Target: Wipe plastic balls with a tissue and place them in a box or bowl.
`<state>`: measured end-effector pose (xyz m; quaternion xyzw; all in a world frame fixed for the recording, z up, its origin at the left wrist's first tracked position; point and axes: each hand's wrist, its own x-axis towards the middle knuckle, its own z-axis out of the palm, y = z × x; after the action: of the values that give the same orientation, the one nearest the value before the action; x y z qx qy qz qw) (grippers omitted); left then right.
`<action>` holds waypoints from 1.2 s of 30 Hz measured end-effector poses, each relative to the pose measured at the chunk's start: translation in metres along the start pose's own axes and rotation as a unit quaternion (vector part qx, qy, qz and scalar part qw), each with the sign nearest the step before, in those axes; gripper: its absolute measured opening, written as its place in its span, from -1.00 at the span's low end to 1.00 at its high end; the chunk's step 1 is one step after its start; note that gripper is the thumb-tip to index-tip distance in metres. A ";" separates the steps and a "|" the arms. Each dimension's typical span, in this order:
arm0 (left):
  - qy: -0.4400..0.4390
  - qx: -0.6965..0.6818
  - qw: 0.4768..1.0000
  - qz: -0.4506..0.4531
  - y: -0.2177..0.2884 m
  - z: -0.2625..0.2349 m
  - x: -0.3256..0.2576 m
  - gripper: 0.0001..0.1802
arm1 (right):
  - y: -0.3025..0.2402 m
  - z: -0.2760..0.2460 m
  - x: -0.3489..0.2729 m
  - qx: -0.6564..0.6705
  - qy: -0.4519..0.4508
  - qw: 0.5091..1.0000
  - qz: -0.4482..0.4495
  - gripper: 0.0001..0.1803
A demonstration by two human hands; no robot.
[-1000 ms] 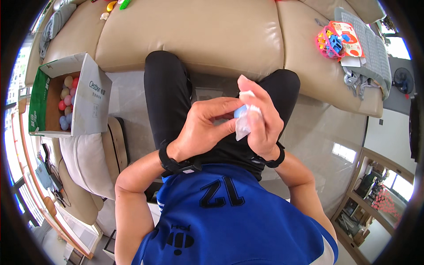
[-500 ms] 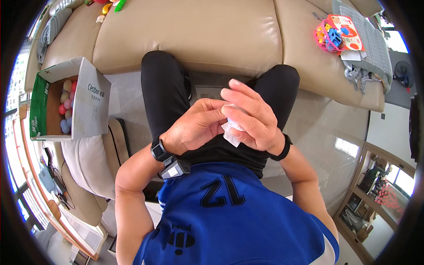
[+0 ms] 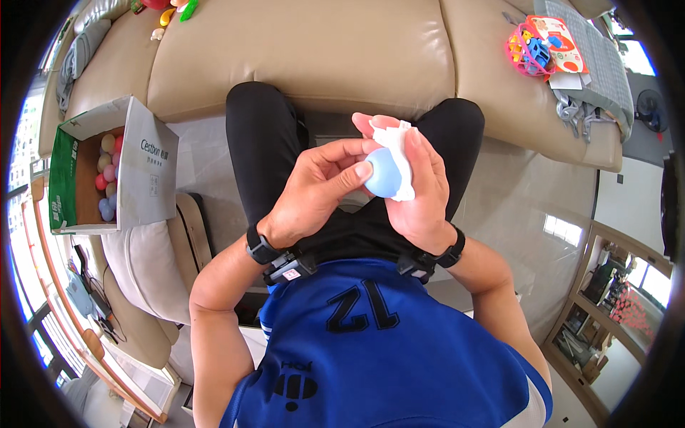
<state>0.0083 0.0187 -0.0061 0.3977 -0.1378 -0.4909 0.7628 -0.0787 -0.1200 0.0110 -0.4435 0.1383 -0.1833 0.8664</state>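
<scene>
The light-blue ball point(image 3: 382, 175) is above the lap point(image 3: 339, 235), short of the sofa's point(image 3: 307, 50) front edge, pinched by the left hand's point(image 3: 310, 187) thumb and fingers. The half-curled right hand point(image 3: 425, 187) holds white tissue point(image 3: 404, 170) against it. Tissue contact is made; the ball is not yet released.

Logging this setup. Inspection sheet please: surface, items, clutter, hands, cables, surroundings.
Surface: lap in black trousers below the hands; tan sofa ahead.
Items in hand: light-blue ball; tissue-like white sheet against its right side.
Clutter: pink basket of toys and small toys on sofa; carton of coloured balls at left.
Left hand: thumb and fingers on ball.
Right hand: cups white sheet against ball.
Cables: nothing seen at the hands; thin dark cable at far left.
Surroundings: dark fan and shelf unit at right.
</scene>
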 end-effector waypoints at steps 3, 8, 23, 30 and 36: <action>0.000 -0.123 0.991 -0.059 0.003 0.002 0.000 -0.61 | 0.004 -0.012 0.005 -0.112 -0.056 0.989 -0.081 -0.51; -0.002 -0.054 0.997 -0.046 -0.001 0.006 -0.002 -0.56 | -0.001 -0.014 0.009 -0.188 -0.032 0.978 -0.089 -0.54; 0.043 -0.179 0.980 -0.075 0.002 0.016 0.000 -0.57 | 0.008 -0.022 0.017 -0.290 -0.084 0.929 -0.215 -0.58; 0.032 0.335 0.931 0.142 0.005 0.017 -0.001 -0.42 | 0.001 -0.018 0.015 -0.116 -0.022 0.993 -0.014 -0.56; 0.087 0.172 0.979 0.068 0.007 0.010 0.004 -0.50 | -0.003 -0.019 0.009 -0.238 -0.060 0.963 -0.112 -0.60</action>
<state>0.0083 0.0117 0.0046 0.5539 -0.1801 -0.3705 0.7235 -0.0789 -0.1388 0.0018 -0.6597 0.0750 -0.2140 0.7165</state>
